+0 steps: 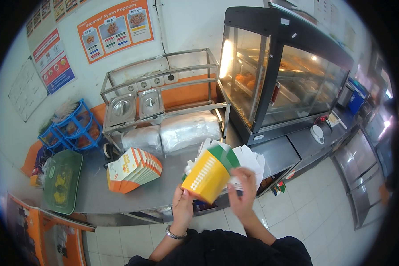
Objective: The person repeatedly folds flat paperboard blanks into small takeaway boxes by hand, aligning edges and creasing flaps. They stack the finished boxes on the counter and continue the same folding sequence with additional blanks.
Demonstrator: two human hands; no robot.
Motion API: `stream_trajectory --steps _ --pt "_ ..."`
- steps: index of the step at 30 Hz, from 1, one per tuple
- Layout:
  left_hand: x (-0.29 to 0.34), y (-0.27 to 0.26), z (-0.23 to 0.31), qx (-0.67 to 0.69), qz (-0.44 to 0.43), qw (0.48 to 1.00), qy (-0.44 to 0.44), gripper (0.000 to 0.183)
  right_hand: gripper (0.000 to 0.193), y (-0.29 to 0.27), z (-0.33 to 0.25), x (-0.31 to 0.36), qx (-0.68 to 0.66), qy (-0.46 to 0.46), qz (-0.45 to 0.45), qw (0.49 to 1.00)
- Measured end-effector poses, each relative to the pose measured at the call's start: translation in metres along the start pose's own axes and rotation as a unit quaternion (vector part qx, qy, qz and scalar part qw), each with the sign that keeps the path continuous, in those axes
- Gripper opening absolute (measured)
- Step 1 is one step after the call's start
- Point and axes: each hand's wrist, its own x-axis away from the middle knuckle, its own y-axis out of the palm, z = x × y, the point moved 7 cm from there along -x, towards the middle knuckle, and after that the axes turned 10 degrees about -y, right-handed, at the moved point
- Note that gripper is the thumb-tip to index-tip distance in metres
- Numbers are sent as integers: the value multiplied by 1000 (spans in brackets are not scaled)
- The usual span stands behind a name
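Observation:
A yellow and green paper food box (207, 176), smeared by motion, is tilted above the counter's front edge. My left hand (182, 205) grips its lower left corner, the thumb on the yellow face and the other fingers partly hidden. At the box's right edge is my right hand (244, 189), slightly blurred, its thumb and fingers apart and the fingertips at the green end. Behind the box lies a pile of white and green flattened cartons (251, 160). A nested row of white and orange printed boxes (135, 170) sits on the counter to the left.
A steel rack with lidded pans (151, 103) backs the counter (97, 197), with plastic-wrapped bundles (190, 128) under it. On the right stand a lit glass food warmer (292, 84) and a white scale (317, 134). A green tray (63, 181) and blue baskets (77, 126) are far left.

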Motion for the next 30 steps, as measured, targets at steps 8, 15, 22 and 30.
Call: stream_trajectory --steps 8,15,22,30 --pt "-4 2 16 62 -69 996 6 44 28 6 51 16 -309 315 -96 892" --pt "2 29 44 -538 -52 836 94 27 11 16 -9 5 -128 1 -292 948" --pt "5 23 39 -517 24 852 -74 17 9 18 -34 10 -14 -107 -226 968" --pt "21 49 61 -511 -151 846 -5 19 12 22 -49 8 -1 -173 -197 965"
